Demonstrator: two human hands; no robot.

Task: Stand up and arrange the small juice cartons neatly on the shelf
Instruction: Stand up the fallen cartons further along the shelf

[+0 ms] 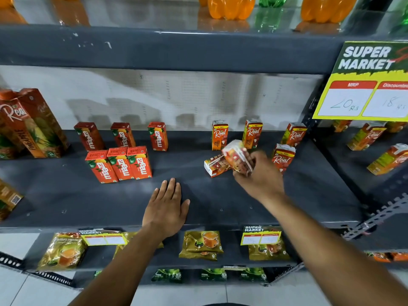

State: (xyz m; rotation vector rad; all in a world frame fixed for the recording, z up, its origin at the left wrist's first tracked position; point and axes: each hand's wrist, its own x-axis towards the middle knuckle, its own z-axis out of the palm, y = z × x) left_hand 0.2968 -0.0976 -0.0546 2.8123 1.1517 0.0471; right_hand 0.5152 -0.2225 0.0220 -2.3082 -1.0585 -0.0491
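Small juice cartons stand on a dark grey shelf (198,208). On the left, several orange Maaza cartons (119,163) stand upright in two rows. On the right, several Real cartons (252,133) stand upright, spaced apart. One Real carton (215,165) lies on its side. My right hand (260,175) grips another small Real carton (237,156), tilted and lifted just above the lying one. My left hand (166,206) rests flat on the shelf near its front edge, fingers apart, holding nothing.
Large Real pineapple cartons (33,124) stand at the far left. A yellow price sign (364,82) hangs at the upper right. Orange and green bottles (231,7) fill the shelf above. Tea packets (202,244) lie on the shelf below. More cartons (366,135) sit on the neighbouring right shelf.
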